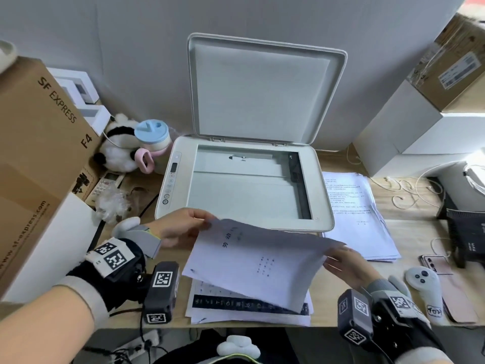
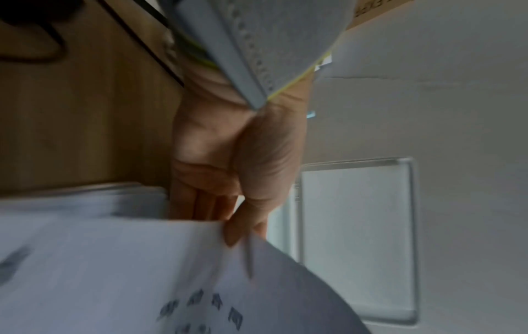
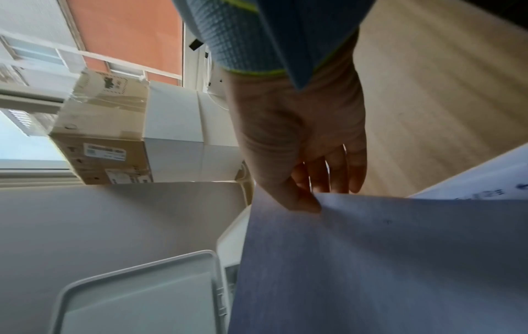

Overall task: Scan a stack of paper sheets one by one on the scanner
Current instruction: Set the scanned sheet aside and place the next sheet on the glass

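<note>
Partway through, by the look of it. Scanner (image 1: pixel 244 179) open on the counter (image 1: pixel 409 232), lid (image 1: pixel 265 93) standing up, glass bare. One sheet (image 1: pixel 257 261) lifted in the air just in front of the scanner, printed side up, not yet on the glass. More sheets in the stack (image 1: pixel 249 308) under it, likely waiting. Another pile (image 1: pixel 359 219) right of the scanner, maybe done already. Left hand (image 1: pixel 181 227) pinching the sheet's far left corner, thumb on top. Right hand (image 1: pixel 346 264) gripping the right edge, thumb on top, fingers underneath. Both arms reaching forward, sheet sagging a little between them.
</note>
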